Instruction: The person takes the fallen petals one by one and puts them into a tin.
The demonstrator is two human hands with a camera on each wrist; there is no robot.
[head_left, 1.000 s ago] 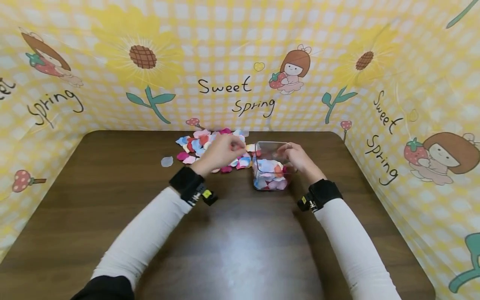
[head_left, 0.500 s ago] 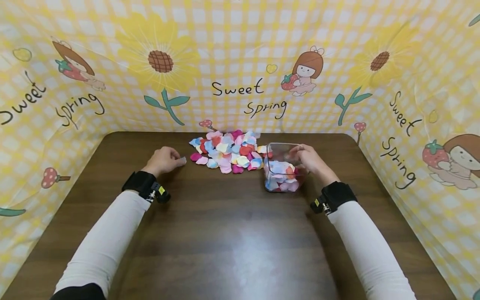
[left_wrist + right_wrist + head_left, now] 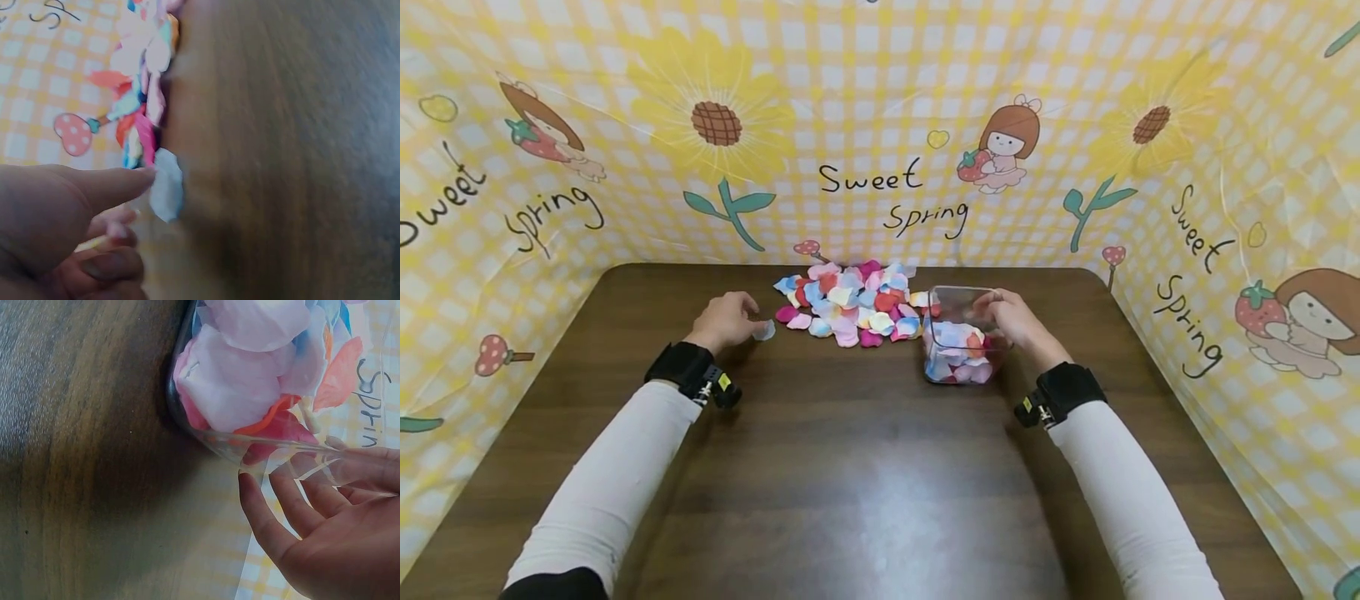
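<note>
The hands are held well apart. By the thumb tip of the left hand point(image 3: 724, 321), one pale petal point(image 3: 765, 331) is touched, low over the bench point(image 3: 820, 467) — whether it is pinched cannot be told. The side of a clear box point(image 3: 953, 307) is gripped by the right hand point(image 3: 1017, 321). The box is stood upright, and its lower part is filled with loose petals point(image 3: 958, 354) in pink, white, blue and red. Between the pale petal and the box, a bright pile of petals point(image 3: 847, 304) is spread at the far edge of the bench. Black bands point(image 3: 681, 371) are worn on both wrists. Behind, a yellow checked cloth point(image 3: 880, 92) is hung — big flowers are printed on it.
</note>
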